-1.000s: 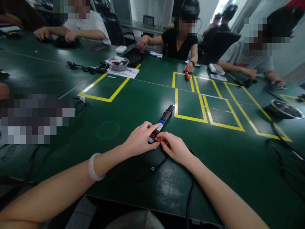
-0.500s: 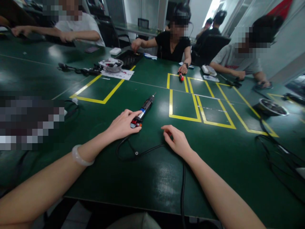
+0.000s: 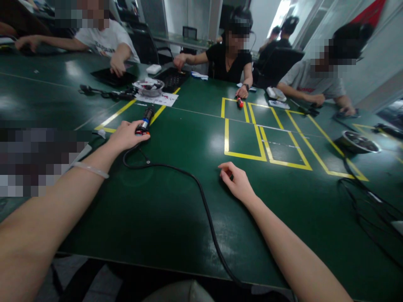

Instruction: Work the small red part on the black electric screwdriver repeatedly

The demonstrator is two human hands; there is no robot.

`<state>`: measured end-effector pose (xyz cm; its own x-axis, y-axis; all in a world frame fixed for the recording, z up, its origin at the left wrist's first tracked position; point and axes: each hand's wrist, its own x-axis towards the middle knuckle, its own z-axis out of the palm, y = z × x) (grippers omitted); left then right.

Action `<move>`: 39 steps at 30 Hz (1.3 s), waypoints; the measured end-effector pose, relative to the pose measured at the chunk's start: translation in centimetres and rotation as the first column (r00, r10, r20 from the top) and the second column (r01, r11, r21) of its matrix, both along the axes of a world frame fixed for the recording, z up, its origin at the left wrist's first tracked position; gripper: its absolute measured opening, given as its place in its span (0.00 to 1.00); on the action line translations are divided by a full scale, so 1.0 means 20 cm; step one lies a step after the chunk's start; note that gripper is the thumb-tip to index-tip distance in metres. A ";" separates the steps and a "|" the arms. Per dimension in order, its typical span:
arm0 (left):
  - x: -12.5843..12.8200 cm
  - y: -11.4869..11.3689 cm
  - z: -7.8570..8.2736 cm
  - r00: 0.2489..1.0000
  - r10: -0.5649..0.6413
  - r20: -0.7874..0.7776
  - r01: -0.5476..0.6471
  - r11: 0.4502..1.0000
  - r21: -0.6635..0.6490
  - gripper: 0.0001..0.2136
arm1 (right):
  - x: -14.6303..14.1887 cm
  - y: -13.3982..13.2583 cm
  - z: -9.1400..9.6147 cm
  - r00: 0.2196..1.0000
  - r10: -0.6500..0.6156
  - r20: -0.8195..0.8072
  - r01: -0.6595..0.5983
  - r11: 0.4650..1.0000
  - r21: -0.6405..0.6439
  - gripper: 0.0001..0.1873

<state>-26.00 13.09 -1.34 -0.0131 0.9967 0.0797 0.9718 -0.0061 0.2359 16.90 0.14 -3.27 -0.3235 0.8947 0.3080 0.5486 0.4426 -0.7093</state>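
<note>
My left hand [image 3: 130, 134] grips the rear end of an electric screwdriver [image 3: 146, 121] with a black and blue body, at the near edge of the left yellow tape outline [image 3: 121, 110]. Its front points away from me. From its rear, a black cord [image 3: 201, 191] curves over the green table to the near edge. My right hand [image 3: 233, 176] rests on the tabletop right of the cord, fingers loosely curled with thumb and forefinger near each other. I see nothing in it, though the inside of the curl is partly hidden.
Several yellow tape outlines [image 3: 245, 158] mark the table on the right. A metal bowl [image 3: 359, 142] stands at the far right beside tangled black cables [image 3: 355, 201]. Beyond the left outline is a bowl of small parts [image 3: 149, 88] on paper. Co-workers sit along the far side.
My left hand has carried the screwdriver left and away from me, and its cord has swung left with it. My right hand has barely moved. A co-worker's hand now touches a black mat at far left.
</note>
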 end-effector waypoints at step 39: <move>0.47 -0.33 0.06 0.965 -0.037 -0.260 0.043 0.999 0.019 0.31 | -0.03 0.11 -0.02 0.994 -0.006 -0.108 -0.029 0.947 -0.320 0.10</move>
